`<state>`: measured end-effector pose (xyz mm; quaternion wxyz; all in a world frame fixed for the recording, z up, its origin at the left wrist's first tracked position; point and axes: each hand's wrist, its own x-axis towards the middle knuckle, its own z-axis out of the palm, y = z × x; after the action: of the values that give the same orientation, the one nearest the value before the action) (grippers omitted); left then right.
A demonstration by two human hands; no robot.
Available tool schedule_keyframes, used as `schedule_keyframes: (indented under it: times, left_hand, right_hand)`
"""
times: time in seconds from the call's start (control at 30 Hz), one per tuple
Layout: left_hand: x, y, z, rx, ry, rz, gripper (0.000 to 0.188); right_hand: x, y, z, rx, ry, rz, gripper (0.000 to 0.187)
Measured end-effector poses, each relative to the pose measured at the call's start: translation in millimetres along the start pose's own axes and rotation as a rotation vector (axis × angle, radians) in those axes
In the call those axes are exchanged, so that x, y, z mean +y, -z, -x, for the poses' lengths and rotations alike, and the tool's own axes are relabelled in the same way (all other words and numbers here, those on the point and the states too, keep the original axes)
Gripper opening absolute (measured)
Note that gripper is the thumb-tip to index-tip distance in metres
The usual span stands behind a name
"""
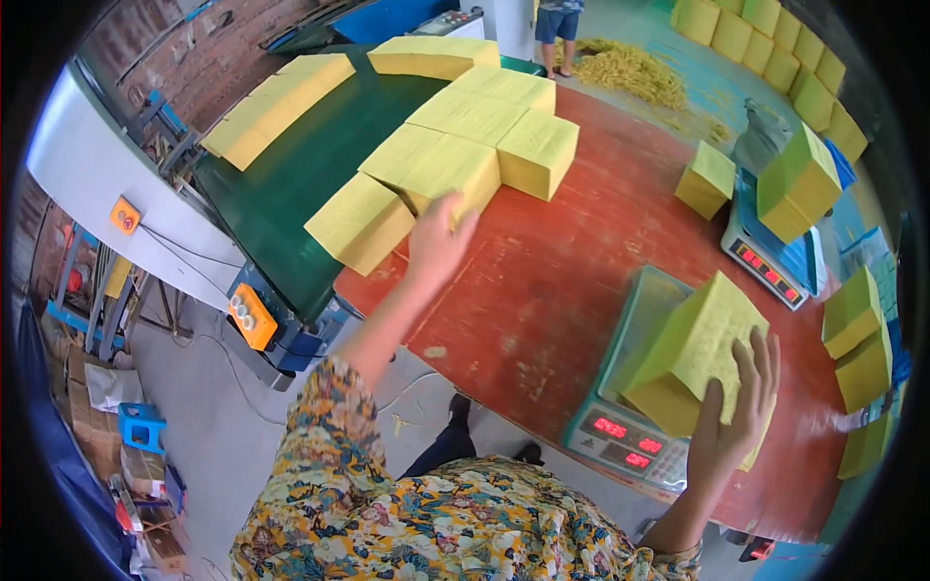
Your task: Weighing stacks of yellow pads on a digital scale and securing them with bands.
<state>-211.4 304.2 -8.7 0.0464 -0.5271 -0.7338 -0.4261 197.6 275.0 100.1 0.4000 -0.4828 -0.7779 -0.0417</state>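
We've got a red worktop [523, 339] butted up to a green belt [291, 223]. A cluster of yellow blocks [436, 160] sits across the join, with a separate row [276, 108] on the belt; none of these is on a scale, so we'd count them as left. Done so far, by our read: one block [702, 353] on the near scale [620, 445], display lit, and another block [799, 184] on the far scale [760, 261], also lit. Arms are spread wide: our left reaches forward, our right is bent low beside the near scale. Left hand [441, 242] is at the cluster's near face, fingers loosely extended, not wrapped round anything. Right hand [741, 397] rests against the near-scale block, fingers splayed, no grip.
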Motion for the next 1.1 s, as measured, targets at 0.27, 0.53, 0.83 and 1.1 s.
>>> schedule_keyframes:
  times: [0.27, 0.53, 0.83, 1.1]
  left_hand:
    - [-67.6, -28.4, -119.7, -0.337, -0.125, -0.56, 0.093]
    - [-21.2, -48.5, -79.2, -0.575, -0.288, -0.44, 0.096]
    - [38.8, -10.7, 23.1, -0.702, -0.867, 0.306, 0.071]
    - [18.6, 56.8, 120.3, -0.319, -0.394, 0.302, 0.053]
  right_hand:
    - [-105.6, -113.0, -14.8, -0.315, 0.006, -0.667, 0.033]
    - [-131.3, -192.6, -24.1, -0.315, -0.123, -0.693, 0.032]
    - [-102.1, -192.4, -48.2, -0.361, -0.075, -0.453, 0.033]
    - [-68.9, -155.4, 21.5, -0.664, -0.134, -0.424, 0.045]
